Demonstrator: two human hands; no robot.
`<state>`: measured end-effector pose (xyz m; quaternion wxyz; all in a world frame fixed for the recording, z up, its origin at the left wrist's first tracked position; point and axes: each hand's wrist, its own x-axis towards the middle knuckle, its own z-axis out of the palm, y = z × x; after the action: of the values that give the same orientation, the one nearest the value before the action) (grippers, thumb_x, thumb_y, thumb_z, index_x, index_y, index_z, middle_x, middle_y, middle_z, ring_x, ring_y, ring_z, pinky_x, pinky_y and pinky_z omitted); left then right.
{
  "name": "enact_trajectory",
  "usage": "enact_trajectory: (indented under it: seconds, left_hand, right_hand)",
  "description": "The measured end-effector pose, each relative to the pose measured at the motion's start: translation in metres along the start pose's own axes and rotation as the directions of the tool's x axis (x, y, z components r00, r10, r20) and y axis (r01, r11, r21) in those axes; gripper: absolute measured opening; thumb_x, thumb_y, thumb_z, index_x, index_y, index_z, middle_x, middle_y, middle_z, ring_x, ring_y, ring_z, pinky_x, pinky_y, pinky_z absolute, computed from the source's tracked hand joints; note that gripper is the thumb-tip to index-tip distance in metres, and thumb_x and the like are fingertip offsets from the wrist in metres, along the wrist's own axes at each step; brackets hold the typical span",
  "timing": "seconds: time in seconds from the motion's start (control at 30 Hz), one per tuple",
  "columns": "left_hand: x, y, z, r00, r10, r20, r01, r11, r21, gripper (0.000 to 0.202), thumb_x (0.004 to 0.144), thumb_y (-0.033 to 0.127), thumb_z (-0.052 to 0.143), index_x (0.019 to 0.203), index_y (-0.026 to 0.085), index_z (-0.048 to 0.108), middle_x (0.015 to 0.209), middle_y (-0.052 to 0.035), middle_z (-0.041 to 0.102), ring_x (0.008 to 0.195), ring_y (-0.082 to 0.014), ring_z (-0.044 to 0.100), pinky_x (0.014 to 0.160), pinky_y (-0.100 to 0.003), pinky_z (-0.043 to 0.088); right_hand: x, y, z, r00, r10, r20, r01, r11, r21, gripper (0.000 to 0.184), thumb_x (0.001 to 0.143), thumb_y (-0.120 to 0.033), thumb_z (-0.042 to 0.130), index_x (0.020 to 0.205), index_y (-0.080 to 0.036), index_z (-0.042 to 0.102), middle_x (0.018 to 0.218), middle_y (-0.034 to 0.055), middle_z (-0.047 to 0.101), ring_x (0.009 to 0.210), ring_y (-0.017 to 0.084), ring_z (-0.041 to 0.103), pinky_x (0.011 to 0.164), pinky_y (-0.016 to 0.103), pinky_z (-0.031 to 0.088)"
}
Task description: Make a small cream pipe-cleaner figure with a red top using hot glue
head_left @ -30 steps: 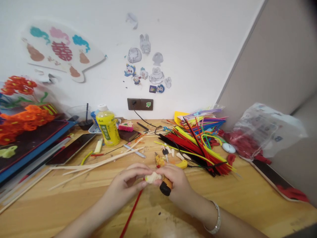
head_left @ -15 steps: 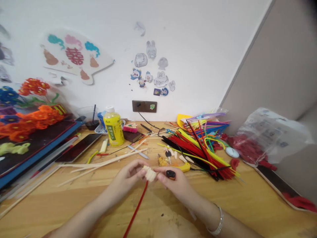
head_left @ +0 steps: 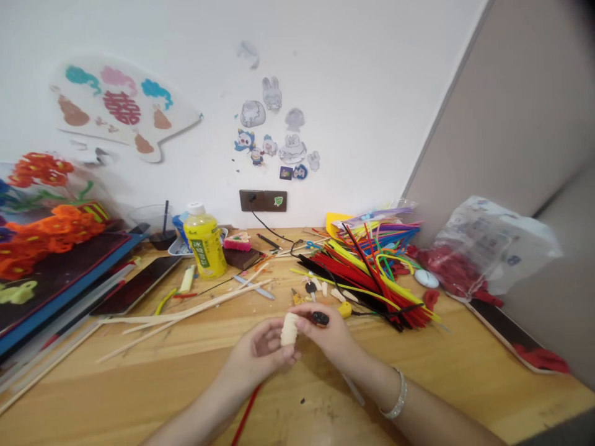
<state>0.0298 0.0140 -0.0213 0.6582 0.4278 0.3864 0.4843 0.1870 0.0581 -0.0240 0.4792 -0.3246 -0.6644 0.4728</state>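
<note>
Well left of a heap of coloured pipe cleaners (head_left: 372,279) stand a yellow plastic bottle (head_left: 204,244) and, nearer the person, loose wooden sticks (head_left: 186,316) on the desk. In front of the heap, a red pipe cleaner (head_left: 245,415) runs below the left hand (head_left: 260,353), whose fingers (head_left: 274,350) curl together around an upright cream pipe-cleaner coil (head_left: 289,329), while the right hand (head_left: 328,334) presses its closed fingers (head_left: 302,313) against the coil's top, a small black piece (head_left: 320,318) lying on them. Right of the heap sits a clear plastic bag of red pieces (head_left: 483,248).

Probably home craft desk (head_left: 116,396); pipe cleaners (head_left: 367,272) heaped
</note>
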Motion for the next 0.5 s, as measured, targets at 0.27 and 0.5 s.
enact_trajectory:
  seconds: [0.27, 0.5]
  left_hand:
    - [-0.008, 0.010, 0.005, 0.995, -0.097, 0.017, 0.098, 0.993, -0.066, 0.033, 0.066, 0.025, 0.077, 0.097, 0.019, 0.068, 0.083, -0.0030, 0.070, 0.070, -0.0157, 0.067, 0.068, -0.026, 0.051]
    - [-0.003, 0.006, 0.002, 0.996, -0.089, -0.015, 0.089, 0.995, -0.045, 0.039, 0.057, 0.030, 0.082, 0.091, 0.018, 0.068, 0.074, -0.0008, 0.069, 0.063, -0.0141, 0.066, 0.062, -0.024, 0.050]
  right_hand:
    - [0.002, -0.004, -0.004, 0.993, -0.117, 0.032, 0.117, 0.993, -0.002, 0.015, 0.077, -0.031, 0.063, 0.082, -0.020, 0.072, 0.079, 0.0040, 0.069, 0.076, 0.017, 0.061, 0.072, 0.029, 0.048]
    - [0.000, -0.010, -0.005, 0.990, -0.140, 0.033, 0.140, 0.990, -0.015, 0.015, 0.078, -0.031, 0.061, 0.083, -0.020, 0.069, 0.079, 0.0039, 0.067, 0.075, 0.016, 0.060, 0.070, 0.028, 0.048]
